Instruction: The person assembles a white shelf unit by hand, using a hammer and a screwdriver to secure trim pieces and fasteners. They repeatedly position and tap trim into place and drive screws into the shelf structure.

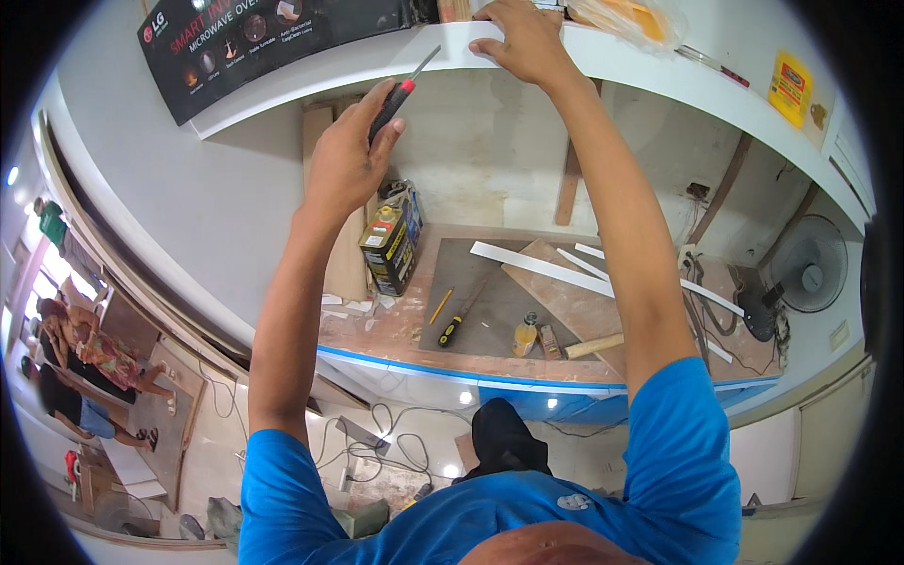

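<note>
Raised at centre left, my left hand [353, 151] is closed round the black-and-red handle of a screwdriver [395, 102]. Its thin metal shaft points up and right, near the white edge of a shelf [320, 83]. My right hand [524, 42] is up at the top of the view, resting on that white edge, thumb and fingers apart. Part of its fingers is cut off by the frame's upper border. Just left of those fingers is a small brown wooden piece [454, 9].
A black microwave box [273, 47] and a yellow bottle [791, 89] are on the shelf. The worktop below holds a black-and-yellow can [391, 245], a handsaw [452, 330], white strips [541, 267] and a fan [808, 268]. Cables [395, 447] snake over the floor; people [85, 358] are at left.
</note>
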The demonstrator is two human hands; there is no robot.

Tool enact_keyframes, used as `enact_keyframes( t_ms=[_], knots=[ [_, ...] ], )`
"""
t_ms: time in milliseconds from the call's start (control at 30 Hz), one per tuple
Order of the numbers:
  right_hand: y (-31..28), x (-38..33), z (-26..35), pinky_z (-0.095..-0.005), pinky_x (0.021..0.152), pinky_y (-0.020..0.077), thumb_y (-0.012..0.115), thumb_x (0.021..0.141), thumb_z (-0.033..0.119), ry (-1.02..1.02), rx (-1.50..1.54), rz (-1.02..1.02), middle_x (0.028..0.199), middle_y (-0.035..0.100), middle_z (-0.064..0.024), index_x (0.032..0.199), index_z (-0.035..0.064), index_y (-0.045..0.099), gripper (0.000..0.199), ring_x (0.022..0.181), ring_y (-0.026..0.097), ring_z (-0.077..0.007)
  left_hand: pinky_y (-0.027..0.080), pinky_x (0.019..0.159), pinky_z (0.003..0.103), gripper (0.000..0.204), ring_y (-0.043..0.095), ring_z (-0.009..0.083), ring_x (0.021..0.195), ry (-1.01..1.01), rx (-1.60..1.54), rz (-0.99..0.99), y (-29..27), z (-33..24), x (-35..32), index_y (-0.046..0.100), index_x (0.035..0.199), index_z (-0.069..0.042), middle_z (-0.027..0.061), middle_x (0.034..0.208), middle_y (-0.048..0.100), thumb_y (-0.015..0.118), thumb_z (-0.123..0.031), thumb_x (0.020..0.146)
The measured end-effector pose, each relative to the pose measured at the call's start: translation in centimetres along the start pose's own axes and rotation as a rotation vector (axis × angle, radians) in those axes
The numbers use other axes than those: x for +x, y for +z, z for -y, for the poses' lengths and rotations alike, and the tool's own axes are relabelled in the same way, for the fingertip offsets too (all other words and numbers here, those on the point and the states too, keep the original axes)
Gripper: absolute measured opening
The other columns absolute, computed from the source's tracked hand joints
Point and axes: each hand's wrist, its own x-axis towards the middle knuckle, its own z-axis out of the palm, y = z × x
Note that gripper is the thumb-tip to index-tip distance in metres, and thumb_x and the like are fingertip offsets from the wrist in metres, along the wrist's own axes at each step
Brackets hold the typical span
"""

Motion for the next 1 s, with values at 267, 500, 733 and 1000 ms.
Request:
enact_keyframes(
  t_ms=[267, 500, 733, 1000],
  knots=[
    [0.7, -2.6, -0.3, -0.0558, 0.099, 0.0426, 0.077, 0.086, 0.029, 0.058, 0.066, -0.390, 0.113, 0.065, -0.0170, 0.105, 0.0085, 0.073, 0.028, 0.113, 0.059, -0.0396, 0.056, 0.079, 0.049, 0.046, 0.070, 0.0401, 0.094, 0.195, 0.372, -0.012, -1.0, -1.7, 5.0, 0.058, 0.148, -0.023, 0.0151, 0.110, 0.072, 0.064, -0.034, 0.104],
    [4.0, -4.8, 6.7, -0.0575, 0.105, 0.0337, 0.055, 0.104, 0.047, 0.385, 0.131, -0.252, 0.112, 0.067, -0.0126, 0.104, 0.0109, 0.079, 0.043, 0.114, 0.056, -0.0388, 0.057, 0.078, 0.049, 0.048, 0.071, 0.0400, 0.094, 0.233, 0.474, 0.067, -1.2, -0.4, 6.8, 0.055, 0.151, -0.028, 0.0144, 0.114, 0.073, 0.062, -0.035, 0.104],
    [5.1, -2.9, 7.2, -0.0581, 0.104, 0.0306, 0.049, 0.106, 0.057, 0.538, 0.099, -0.159, 0.123, 0.059, -0.0135, 0.106, 0.0178, 0.080, 0.050, 0.119, 0.044, -0.0375, 0.057, 0.080, 0.048, 0.046, 0.071, 0.0393, 0.096, 0.367, 0.458, 0.011, -1.2, 1.1, 8.2, 0.056, 0.150, -0.028, 0.0126, 0.115, 0.073, 0.063, -0.032, 0.104],
    [5.7, -1.6, 8.4, -0.0590, 0.093, 0.0447, 0.066, 0.095, 0.035, 0.546, -0.010, -0.329, 0.110, 0.063, -0.0203, 0.104, 0.0118, 0.075, 0.026, 0.106, 0.056, -0.0446, 0.057, 0.080, 0.047, 0.047, 0.071, 0.0397, 0.096, 0.384, 0.475, 0.058, -2.1, 0.4, 8.6, 0.056, 0.151, -0.026, 0.0130, 0.114, 0.073, 0.062, -0.030, 0.105]
  ],
)
